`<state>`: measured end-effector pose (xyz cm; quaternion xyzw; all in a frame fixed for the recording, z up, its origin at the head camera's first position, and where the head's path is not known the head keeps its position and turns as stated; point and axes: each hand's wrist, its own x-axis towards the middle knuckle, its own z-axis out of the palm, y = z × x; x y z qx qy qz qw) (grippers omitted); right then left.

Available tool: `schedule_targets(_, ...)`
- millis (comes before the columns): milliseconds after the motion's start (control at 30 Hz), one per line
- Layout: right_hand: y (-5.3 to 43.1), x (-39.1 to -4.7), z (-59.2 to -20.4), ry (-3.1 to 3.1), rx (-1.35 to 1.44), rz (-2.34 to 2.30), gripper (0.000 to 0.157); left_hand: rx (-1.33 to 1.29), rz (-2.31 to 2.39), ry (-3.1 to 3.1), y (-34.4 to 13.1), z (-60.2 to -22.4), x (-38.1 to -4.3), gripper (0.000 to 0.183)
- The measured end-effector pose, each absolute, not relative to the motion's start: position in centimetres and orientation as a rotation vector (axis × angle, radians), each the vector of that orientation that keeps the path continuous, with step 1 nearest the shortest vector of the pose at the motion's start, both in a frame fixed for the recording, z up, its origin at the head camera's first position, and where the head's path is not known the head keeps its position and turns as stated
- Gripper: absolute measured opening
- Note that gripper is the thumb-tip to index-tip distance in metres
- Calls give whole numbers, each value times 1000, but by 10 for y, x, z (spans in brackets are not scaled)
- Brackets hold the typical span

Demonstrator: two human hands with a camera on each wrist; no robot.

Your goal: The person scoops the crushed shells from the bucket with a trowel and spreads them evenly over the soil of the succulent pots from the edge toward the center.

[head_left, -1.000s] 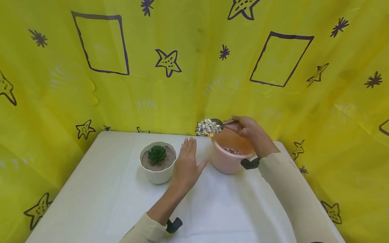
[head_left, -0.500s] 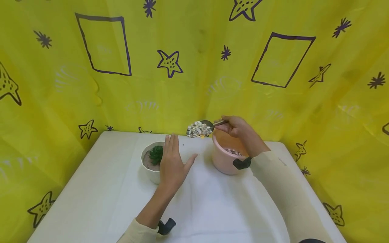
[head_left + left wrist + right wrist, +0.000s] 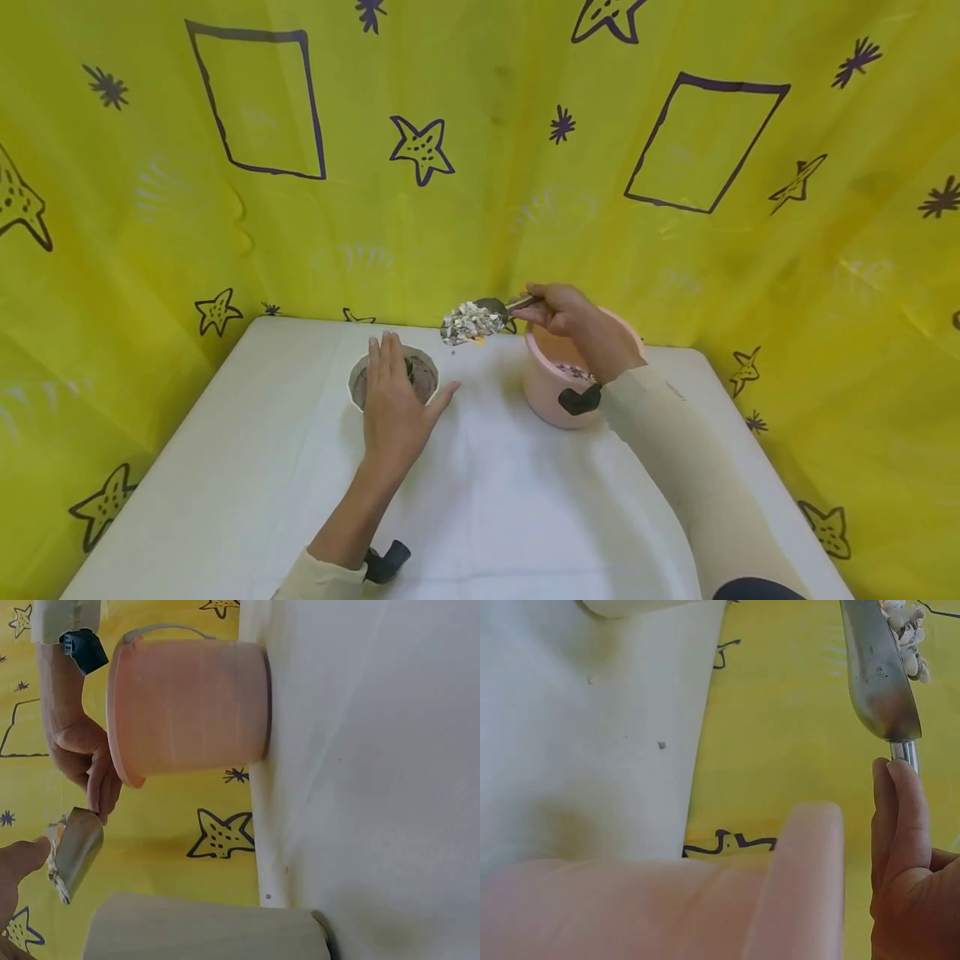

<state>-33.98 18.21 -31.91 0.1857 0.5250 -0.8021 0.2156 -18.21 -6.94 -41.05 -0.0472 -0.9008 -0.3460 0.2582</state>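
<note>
My right hand (image 3: 566, 315) grips the handle of a metal scoop (image 3: 877, 675) heaped with pale, mixed pebbles (image 3: 469, 322). The scoop is held above the table, between a pink bucket (image 3: 551, 396) and a white plant pot (image 3: 202, 930). My left hand (image 3: 392, 417) has its fingers straight and thumb spread, and in the head view it overlaps the pot. Behind those fingers most of the green succulent (image 3: 409, 368) is hidden; greyish soil (image 3: 426, 380) shows on either side. More pebbles (image 3: 574, 372) lie inside the bucket, which stands under my right wrist.
A white cloth-covered table (image 3: 480, 500) carries both containers near its back edge. A small dark pebble (image 3: 661, 745) lies on it between them. Right behind hangs a yellow curtain (image 3: 480, 208) with purple drawings. The bucket has a grey handle (image 3: 169, 628).
My right hand has carried the loaded scoop leftward from over the bucket toward the pot. My left hand has moved left from beside the pot to in front of it, covering the succulent.
</note>
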Motion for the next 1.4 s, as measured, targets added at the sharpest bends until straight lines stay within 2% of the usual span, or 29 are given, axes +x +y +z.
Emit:
schedule_targets(533,161,-345,-328,1539,495,-2191,29,20,-936,-2596,-94,-418,-181,133)
schedule_targets(733,155,-346,-333,1568,515,-2179,40,49,-925,-2656,-99,-423,-181,137)
schedule_targets(1100,150,-346,-340,1677,453,-2121,42,69,-956,-2710,-100,-423,-179,134)
schedule_targets(1300,147,-343,-338,1653,439,-2154,26,78,-963,-2715,-100,-422,-179,134)
schedule_targets(1400,146,-341,-337,1651,439,-2164,25,66,-956,-2713,-100,-422,-179,133)
